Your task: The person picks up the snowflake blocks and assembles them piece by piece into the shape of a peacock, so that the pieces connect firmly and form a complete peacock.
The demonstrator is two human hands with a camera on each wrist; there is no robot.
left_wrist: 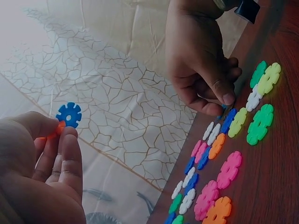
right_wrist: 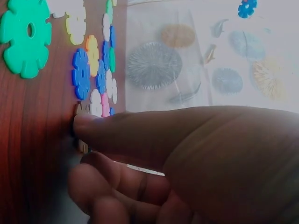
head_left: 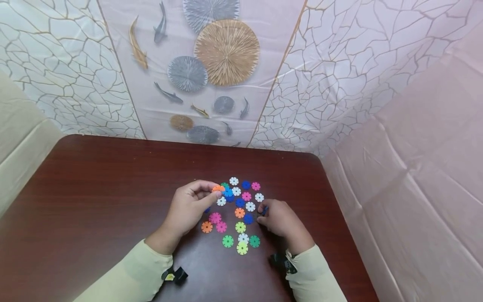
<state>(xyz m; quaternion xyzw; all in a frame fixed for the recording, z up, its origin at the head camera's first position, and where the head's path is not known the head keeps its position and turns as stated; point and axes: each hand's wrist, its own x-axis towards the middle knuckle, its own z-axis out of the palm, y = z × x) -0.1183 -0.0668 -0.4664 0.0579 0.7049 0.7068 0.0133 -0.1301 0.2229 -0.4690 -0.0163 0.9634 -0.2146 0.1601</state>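
Observation:
My left hand (head_left: 190,206) is raised above the table and pinches an orange notched flower disc (head_left: 217,188) between thumb and fingers. Joined to its edge is a blue disc (left_wrist: 70,115), which shows whole in the left wrist view. Down at the right side of the scattered discs, my right hand (head_left: 282,219) pinches a dark blue disc (head_left: 265,211), mostly covered by the fingers. Close to those fingertips lie another blue disc (head_left: 248,219) and a white disc (head_left: 250,206). The right wrist view shows the thumb (right_wrist: 100,128) low by the tabletop.
Several more discs lie about, among them pink (head_left: 215,217), orange (head_left: 206,227) and green (head_left: 227,241) ones. A yellow disc (head_left: 242,248) overlaps a white one near the front. The brown table (head_left: 113,184) meets a patterned cloth backdrop (head_left: 226,100) at its far edge.

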